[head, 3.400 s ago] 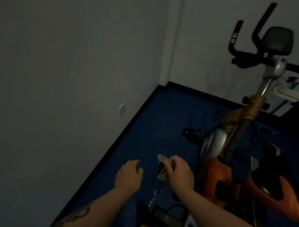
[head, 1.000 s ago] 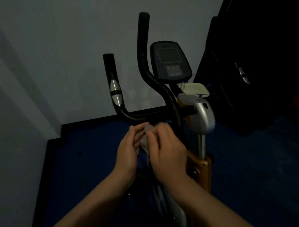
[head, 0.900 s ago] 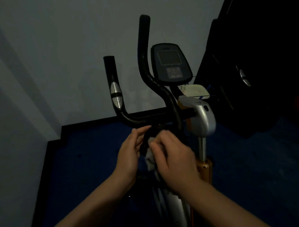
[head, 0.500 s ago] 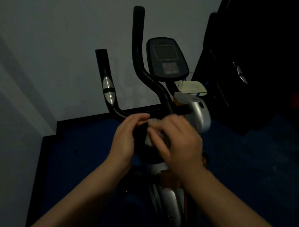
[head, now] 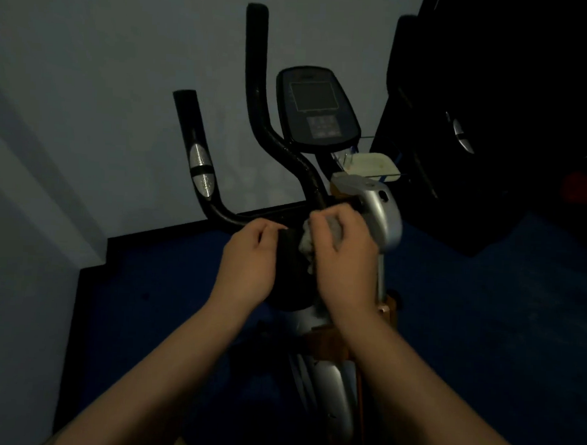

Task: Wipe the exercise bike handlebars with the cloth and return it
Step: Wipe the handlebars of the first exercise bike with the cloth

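The exercise bike's black handlebars (head: 257,103) rise in two curved bars ahead of me, with silver pulse pads on the left bar (head: 200,169). A small grey cloth (head: 307,243) is bunched in my right hand (head: 344,258), pressed against the dark centre of the bars near the silver stem (head: 383,209). My left hand (head: 250,264) curls around the dark padded part just left of the cloth, and its grip is partly hidden. The console (head: 315,107) sits above my hands.
A grey wall is close behind the bike, with a black skirting along the blue floor (head: 483,314). A tall dark object (head: 491,130) stands at the right. A pale tray-like item (head: 372,163) sits behind the stem. The room is dim.
I have gone from holding the cloth low near the floor to standing at the bike. In the last second both hands rose to the bar's centre, and the right hand shifted the cloth slightly right.
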